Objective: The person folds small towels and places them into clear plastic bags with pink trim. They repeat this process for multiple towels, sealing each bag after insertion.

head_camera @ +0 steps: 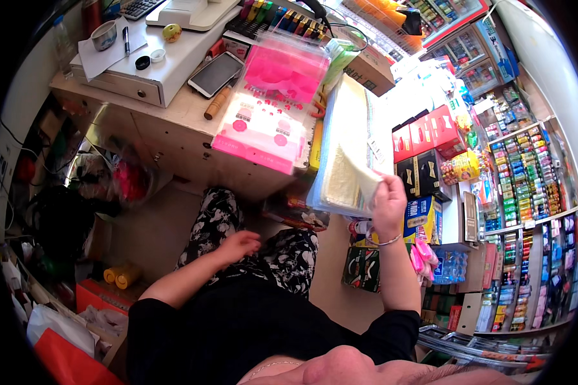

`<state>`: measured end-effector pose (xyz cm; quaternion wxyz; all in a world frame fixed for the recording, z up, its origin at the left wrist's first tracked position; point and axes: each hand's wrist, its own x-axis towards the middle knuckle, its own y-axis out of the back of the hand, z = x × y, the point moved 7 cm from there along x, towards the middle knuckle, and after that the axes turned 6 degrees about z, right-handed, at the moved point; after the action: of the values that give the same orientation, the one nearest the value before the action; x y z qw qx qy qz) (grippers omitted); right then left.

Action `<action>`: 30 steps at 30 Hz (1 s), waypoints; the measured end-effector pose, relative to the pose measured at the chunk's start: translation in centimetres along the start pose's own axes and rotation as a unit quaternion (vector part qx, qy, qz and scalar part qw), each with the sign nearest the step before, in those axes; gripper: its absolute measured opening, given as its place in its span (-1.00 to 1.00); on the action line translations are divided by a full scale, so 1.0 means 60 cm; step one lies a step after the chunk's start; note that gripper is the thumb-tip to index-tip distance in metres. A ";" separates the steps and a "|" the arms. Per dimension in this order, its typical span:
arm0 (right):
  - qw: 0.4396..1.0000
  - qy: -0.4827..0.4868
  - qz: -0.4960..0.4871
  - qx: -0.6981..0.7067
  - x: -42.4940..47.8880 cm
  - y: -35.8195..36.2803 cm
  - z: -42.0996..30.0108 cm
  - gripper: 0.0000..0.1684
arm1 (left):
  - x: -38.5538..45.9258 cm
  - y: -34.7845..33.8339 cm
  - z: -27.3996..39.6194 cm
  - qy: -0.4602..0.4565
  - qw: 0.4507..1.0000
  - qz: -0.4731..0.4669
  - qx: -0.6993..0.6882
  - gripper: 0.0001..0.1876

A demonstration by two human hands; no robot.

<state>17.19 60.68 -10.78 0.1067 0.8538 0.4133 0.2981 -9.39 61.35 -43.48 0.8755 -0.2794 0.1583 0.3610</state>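
My right hand pinches the lifted corner of a cream towel, the top one on a stack of flat textiles. Pale blue edges of the layers beneath show along the stack's left side. My left hand lies on my lap over the black-and-white patterned trousers, fingers loosely bent and holding nothing. Just left of the towels, a pile of clear and pink printed plastic bags covers the counter's edge, its near end overhanging.
A smartphone and a wooden handle lie beside the bags. Further left stands a white cash drawer bearing a cup. Red boxes adjoin the towels; shelves of drinks line the right. The counter front faces my knees.
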 end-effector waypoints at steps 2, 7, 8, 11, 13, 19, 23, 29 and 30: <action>0.985 -0.070 0.044 0.148 0.011 0.034 0.013 -0.84 | -0.015 -0.066 0.068 -0.010 0.993 -0.113 -0.015 -0.61; 0.981 -0.036 0.090 0.165 0.014 0.084 -0.001 -0.85 | -0.048 -0.222 0.245 -0.045 0.942 -0.304 -0.136 -0.46; 0.993 0.033 0.091 0.062 0.002 0.080 -0.041 -0.85 | -0.046 -0.241 0.273 -0.056 0.933 -0.307 -0.179 -0.43; 0.968 0.196 0.026 -0.152 -0.055 0.048 -0.124 -0.86 | -0.038 -0.280 0.346 -0.075 0.905 -0.303 -0.290 -0.35; 0.928 0.324 -0.055 -0.174 -0.093 0.018 -0.169 -0.82 | -0.029 -0.292 0.384 -0.104 0.889 -0.321 -0.308 -0.25; 0.893 0.353 -0.181 -0.211 -0.194 -0.026 -0.173 -0.73 | -0.023 -0.298 0.379 -0.053 0.921 -0.272 -0.275 -0.42; 0.937 0.292 -0.164 -0.099 -0.201 0.025 -0.156 -0.75 | -0.032 -0.290 0.346 -0.013 0.920 -0.277 -0.277 -0.39; 0.977 -0.162 0.067 0.123 -0.220 0.144 0.057 -0.41 | -0.080 -0.309 0.295 0.076 0.896 -0.346 -0.267 -0.34; 0.964 -0.217 0.028 0.153 -0.232 0.133 0.095 -0.34 | -0.084 -0.307 0.278 0.093 0.895 -0.355 -0.254 -0.32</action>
<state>19.01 45.29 -17.76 0.0539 0.9154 0.3969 0.0414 1.67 57.93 -20.88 0.8257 -0.5626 0.0323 0.0264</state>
